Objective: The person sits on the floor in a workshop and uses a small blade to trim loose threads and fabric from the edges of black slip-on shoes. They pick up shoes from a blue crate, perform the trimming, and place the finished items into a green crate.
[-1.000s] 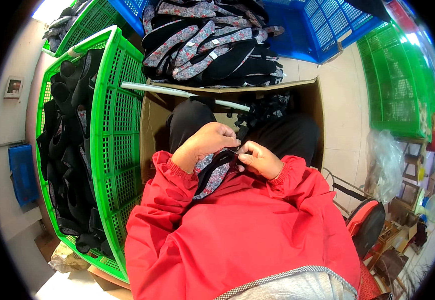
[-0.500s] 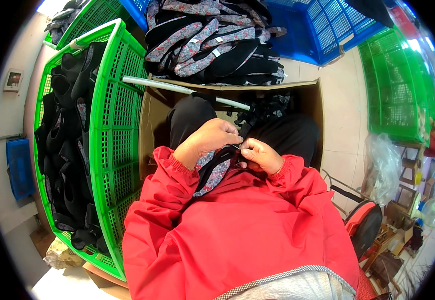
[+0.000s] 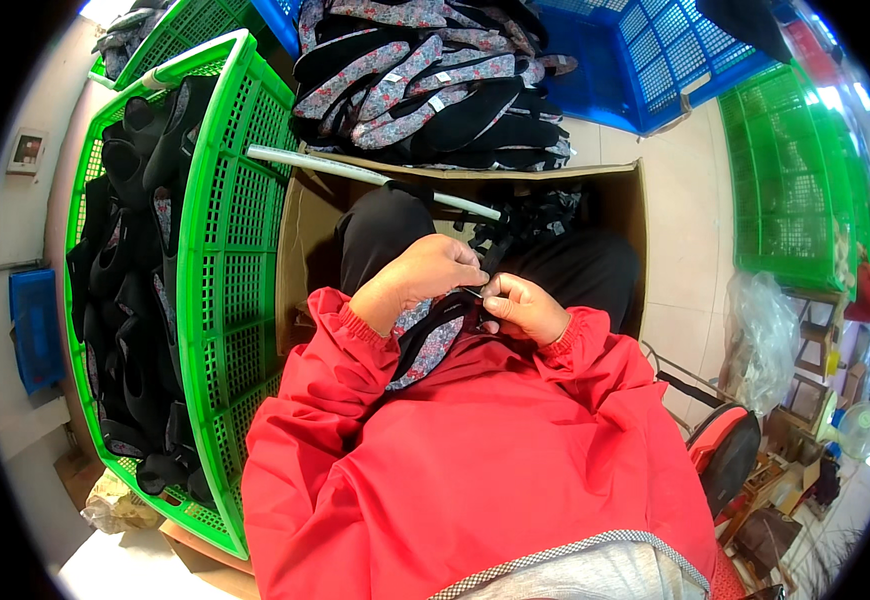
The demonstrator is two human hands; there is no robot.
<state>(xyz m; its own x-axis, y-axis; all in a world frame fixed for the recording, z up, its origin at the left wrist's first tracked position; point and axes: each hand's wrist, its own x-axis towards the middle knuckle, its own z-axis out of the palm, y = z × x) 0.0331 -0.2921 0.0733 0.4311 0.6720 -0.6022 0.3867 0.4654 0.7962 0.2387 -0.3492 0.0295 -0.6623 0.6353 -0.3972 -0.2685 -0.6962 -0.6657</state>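
Hands [image 3: 417, 272] [image 3: 527, 308] nearly unmoved, floral piece [image 3: 435, 348] diagonal

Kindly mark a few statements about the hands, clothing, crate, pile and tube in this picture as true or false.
1. The left hand and right hand are close together at a black-and-floral piece. True.
2. The jacket is blue. False: it is red.
3. The green crate beside the person's left arm holds black pieces. True.
4. The floral pile lies right of both hands. False: it lies beyond them.
5. A white tube extends beyond the hands. True.
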